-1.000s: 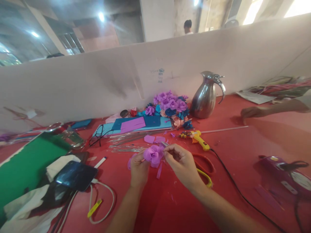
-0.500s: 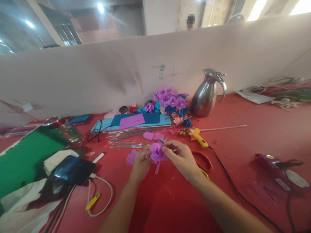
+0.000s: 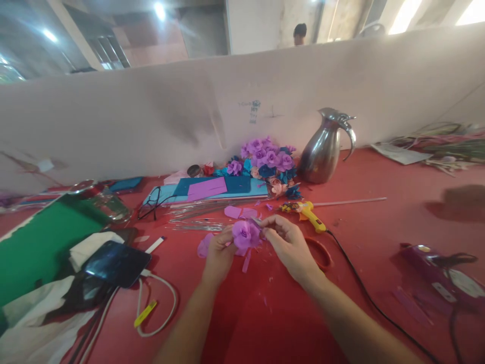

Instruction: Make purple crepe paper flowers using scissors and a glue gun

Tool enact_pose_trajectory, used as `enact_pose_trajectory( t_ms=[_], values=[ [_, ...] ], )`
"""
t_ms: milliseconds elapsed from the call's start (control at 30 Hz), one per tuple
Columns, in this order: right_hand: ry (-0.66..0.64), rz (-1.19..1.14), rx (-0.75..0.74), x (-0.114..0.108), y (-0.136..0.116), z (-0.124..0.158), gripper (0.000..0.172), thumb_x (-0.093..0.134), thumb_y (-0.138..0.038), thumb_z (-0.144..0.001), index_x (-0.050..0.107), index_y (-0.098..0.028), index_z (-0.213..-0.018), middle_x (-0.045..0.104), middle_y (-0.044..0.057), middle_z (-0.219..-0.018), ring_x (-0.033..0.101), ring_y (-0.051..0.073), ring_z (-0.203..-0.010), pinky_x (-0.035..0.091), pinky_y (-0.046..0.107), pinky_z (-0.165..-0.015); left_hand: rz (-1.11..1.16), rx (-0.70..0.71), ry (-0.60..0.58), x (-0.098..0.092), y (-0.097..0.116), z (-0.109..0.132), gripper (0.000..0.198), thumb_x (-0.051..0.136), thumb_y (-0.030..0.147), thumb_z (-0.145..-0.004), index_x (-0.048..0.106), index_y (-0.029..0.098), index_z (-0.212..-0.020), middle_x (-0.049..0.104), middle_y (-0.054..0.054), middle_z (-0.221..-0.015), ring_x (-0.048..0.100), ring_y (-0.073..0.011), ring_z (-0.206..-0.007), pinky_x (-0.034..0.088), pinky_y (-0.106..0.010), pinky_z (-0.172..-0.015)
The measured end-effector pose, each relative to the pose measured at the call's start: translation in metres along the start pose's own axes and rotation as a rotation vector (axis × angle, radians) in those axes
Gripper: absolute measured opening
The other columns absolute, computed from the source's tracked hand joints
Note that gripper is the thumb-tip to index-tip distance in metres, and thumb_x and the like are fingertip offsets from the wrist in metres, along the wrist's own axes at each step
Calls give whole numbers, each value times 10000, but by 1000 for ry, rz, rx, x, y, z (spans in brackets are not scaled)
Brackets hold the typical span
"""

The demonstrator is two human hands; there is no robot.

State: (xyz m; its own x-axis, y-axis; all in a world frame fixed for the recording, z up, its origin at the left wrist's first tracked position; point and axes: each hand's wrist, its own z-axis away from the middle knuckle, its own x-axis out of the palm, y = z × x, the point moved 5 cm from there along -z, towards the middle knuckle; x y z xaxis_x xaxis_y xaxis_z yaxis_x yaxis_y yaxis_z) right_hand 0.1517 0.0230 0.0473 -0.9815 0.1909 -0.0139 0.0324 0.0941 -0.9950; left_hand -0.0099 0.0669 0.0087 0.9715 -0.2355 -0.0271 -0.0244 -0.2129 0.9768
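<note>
Over the red table (image 3: 242, 328), my left hand (image 3: 220, 251) pinches the purple flower (image 3: 245, 234), and my right hand (image 3: 291, 245) bunches at its edge, gripping what I can't tell, where pulling too hard could probably crease or tear a petal.

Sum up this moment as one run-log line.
left hand: holds purple paper rose | right hand: at rose's edge | yellow glue gun: on red table

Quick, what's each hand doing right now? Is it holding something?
Left hand: closed, holding the purple paper flower.
Right hand: fingers closed at the flower's edge; what they pinch can't be told.
</note>
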Motion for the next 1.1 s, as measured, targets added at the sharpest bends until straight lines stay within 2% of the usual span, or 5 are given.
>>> enact_pose_trajectory(
  t_ms=[167, 333, 667, 900, 1100],
  values=[
    [-186, -77, 98, 15, 4, 1, 146, 546, -323, -711, 602, -189, -713, 635, 2, -684, 591, 158, -687, 458, 263, -656, 65, -23, 32, -1, -2, 1, 122, 748, 301, -717, 795, 226, -801, 740, -62, -828, 621, -270, -990, 445, -407, -954],
    [-100, -133, 102, 15, 8, 3, 164, 574, -320, -696, 622, -174, -752, 654, 18, -721, 606, 158, -685, 479, 277, -676, 27, -16, 43, 0, 3, 2, 131, 748, 303, -715, 797, 216, -799, 743, -78, -936, 626, -265, -970, 466, -388, -916],
    [51, 17, -6, 6, -2, 8, 98, 550, -255, -705, 604, -189, -754, 642, -4, -675, 574, 136, -607, 439, 248, -603, 13, -2, 101, 1, 12, 3, 110, 728, 278, -724, 795, 220, -789, 743, -73, -881, 642, -255, -935, 483, -390, -910],
    [-131, -23, 72, 20, 5, 8, 160, 552, -307, -714, 600, -173, -789, 565, -26, -614, 509, 119, -550, 384, 237, -547, 106, -31, 193, -3, 7, 4, 83, 755, 246, -666, 778, 207, -734, 728, -43, -750, 653, -252, -929, 489, -394, -909],
    [-78, -17, 89, 19, 1, 10, 114, 512, -292, -674, 544, -188, -640, 503, -36, -550, 433, 100, -508, 340, 224, -510, 115, -48, 201, -6, -1, 5, 72, 743, 203, -646, 779, 211, -707, 723, -41, -773, 643, -250, -922, 494, -395, -907]
  ],
)
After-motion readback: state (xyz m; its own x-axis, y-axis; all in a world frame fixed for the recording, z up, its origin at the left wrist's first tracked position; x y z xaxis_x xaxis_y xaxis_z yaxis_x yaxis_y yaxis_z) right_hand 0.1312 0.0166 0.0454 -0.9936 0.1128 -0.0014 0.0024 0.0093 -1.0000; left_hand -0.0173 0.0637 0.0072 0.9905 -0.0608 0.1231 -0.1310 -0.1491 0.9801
